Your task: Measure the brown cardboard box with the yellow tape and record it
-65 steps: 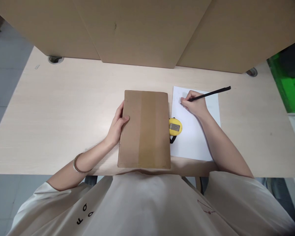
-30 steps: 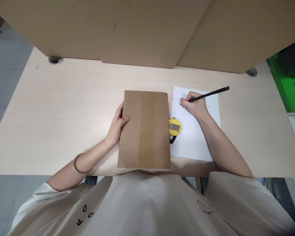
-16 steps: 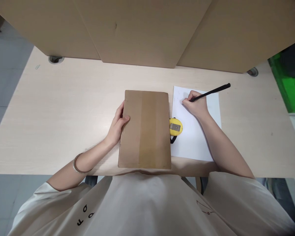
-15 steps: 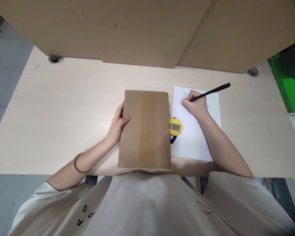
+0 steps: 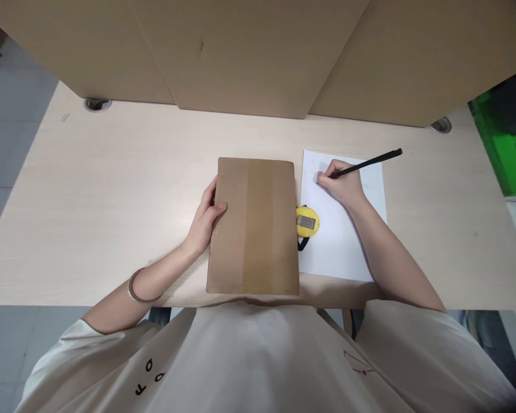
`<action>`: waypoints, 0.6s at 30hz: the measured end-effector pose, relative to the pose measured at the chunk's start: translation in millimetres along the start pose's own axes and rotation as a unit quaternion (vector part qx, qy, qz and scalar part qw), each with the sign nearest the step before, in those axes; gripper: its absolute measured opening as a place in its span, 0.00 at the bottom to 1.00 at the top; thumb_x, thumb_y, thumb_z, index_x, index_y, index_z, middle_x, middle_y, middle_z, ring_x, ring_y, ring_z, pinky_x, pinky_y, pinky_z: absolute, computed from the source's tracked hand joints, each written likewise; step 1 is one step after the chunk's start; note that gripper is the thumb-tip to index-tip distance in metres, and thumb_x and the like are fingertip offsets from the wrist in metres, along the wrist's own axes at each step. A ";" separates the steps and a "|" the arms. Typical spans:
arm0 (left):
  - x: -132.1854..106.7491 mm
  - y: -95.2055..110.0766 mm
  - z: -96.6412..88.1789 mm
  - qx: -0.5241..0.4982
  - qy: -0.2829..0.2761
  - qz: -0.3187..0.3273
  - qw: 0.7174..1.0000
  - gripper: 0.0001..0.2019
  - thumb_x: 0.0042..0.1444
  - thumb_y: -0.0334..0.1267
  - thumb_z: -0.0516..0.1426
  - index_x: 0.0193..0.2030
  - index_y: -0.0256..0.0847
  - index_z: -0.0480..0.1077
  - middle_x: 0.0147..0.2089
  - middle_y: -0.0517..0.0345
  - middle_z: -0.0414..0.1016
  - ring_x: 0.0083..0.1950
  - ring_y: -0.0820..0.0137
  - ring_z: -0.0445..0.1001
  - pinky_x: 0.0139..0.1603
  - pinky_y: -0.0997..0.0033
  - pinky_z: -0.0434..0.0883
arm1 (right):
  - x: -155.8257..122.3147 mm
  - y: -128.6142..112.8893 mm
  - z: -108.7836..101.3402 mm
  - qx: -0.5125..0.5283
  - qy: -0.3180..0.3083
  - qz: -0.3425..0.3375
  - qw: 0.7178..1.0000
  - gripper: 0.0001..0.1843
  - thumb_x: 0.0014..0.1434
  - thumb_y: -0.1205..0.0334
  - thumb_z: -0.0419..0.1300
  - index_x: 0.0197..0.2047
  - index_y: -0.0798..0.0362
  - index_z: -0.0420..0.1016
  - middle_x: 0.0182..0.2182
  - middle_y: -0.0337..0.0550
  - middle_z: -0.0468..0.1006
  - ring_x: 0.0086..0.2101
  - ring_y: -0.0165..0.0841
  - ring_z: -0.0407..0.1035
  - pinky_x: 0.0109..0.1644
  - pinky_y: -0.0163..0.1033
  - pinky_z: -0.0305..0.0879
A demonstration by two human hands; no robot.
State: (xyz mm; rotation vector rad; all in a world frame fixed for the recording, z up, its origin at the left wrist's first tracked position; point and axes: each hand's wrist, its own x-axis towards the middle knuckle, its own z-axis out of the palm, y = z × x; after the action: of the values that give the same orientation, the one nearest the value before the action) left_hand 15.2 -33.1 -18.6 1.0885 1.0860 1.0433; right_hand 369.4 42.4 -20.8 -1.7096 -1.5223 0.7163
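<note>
A brown cardboard box (image 5: 227, 229) with a strip of clear tape down its middle sits at the front of the table. My left hand (image 5: 204, 221) grips its left side, thumb on the top face and fingers along the edge. To the right lies a sheet of white paper (image 5: 331, 246). My right hand (image 5: 343, 182) rests on the sheet, closed around a black pen (image 5: 376, 159) whose tip is hidden by the fingers. A yellow tape measure (image 5: 308, 221) with a metal clip and black strap lies against the box's right edge, overlapping the paper.
Tall cardboard panels (image 5: 241, 57) stand along the back of the light wooden table (image 5: 112, 189). Round cable holes (image 5: 97, 105) are set near the back corners. A green surface with dark items (image 5: 503, 155) is beyond the right edge.
My right hand and the pen have shifted very slightly, the pen's upper end a little lower. The left hand, box and tape measure stay in place.
</note>
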 end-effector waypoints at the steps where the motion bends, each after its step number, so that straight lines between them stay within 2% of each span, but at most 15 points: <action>1: 0.0 0.3 0.2 -0.002 0.001 -0.001 1.000 0.34 0.58 0.47 0.61 0.72 0.54 0.64 0.79 0.57 0.62 0.80 0.47 0.59 0.80 0.39 0.61 | 0.6 0.0 0.1 -0.002 0.001 0.000 1.000 0.15 0.46 0.69 0.63 0.18 0.53 0.58 0.17 0.36 0.61 0.23 0.25 0.52 0.28 0.34 0.48; 7: -0.2 0.2 -0.4 0.013 -0.012 0.000 1.000 0.34 0.60 0.47 0.60 0.73 0.55 0.61 0.80 0.57 0.60 0.82 0.47 0.57 0.81 0.38 0.59 | 2.9 0.9 -0.1 -0.013 0.010 0.005 1.000 0.17 0.43 0.72 0.62 0.17 0.53 0.55 0.17 0.36 0.57 0.23 0.25 0.50 0.29 0.35 0.46; 18: -0.1 -3.0 -2.6 0.001 -0.024 0.008 1.000 0.32 0.62 0.47 0.60 0.73 0.57 0.62 0.80 0.58 0.60 0.81 0.47 0.57 0.80 0.39 0.60 | 5.2 4.7 -0.6 -0.018 0.010 -0.006 1.000 0.15 0.41 0.69 0.60 0.18 0.52 0.54 0.17 0.36 0.56 0.24 0.27 0.50 0.28 0.36 0.46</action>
State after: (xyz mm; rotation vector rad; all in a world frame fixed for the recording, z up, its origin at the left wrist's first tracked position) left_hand 12.9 -33.4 -21.8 1.1207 1.0424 1.0241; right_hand 373.4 47.2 -24.0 -1.7274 -1.5396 0.6664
